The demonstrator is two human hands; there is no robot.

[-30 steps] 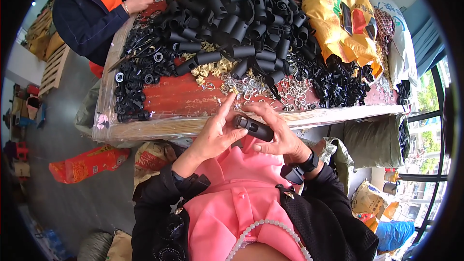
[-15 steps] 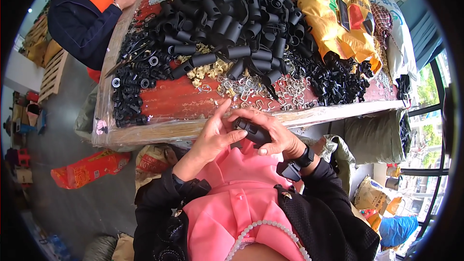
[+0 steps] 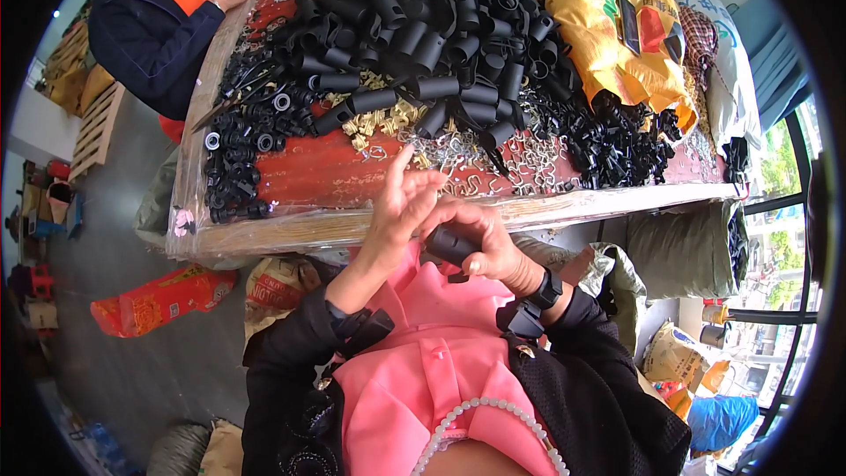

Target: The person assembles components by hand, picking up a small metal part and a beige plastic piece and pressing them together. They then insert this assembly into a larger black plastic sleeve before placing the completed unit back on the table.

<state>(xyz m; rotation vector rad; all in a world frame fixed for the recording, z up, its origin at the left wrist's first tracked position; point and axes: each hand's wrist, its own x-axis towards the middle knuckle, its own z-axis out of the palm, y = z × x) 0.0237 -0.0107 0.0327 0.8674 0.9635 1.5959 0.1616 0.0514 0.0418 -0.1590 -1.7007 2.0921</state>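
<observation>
My right hand point(image 3: 486, 245) is wrapped round a short black plastic tube point(image 3: 450, 245), held just in front of the table edge. Beside it my left hand point(image 3: 402, 216) is raised, its index finger stretched upward and the other fingers loosely spread. I see nothing in the left hand, though its thumb is partly hidden. Beyond both hands lies a large heap of similar black tubes point(image 3: 414, 40). At the heap's foot are brass-coloured clips point(image 3: 374, 123) and scattered silver wire hooks point(image 3: 529, 163).
The red tabletop point(image 3: 308, 181) has a wooden rim point(image 3: 335, 236). Black ring-shaped parts point(image 3: 238, 163) lie left, small black clips point(image 3: 617, 154) right, beside a yellow sack point(image 3: 608, 35). Another person point(image 3: 159, 31) works at the far left. A red bag point(image 3: 163, 301) lies on the floor.
My left hand has come off the tube and lifted, its fingers opening upward. The tube has turned a little in my right hand, which keeps hold of it.
</observation>
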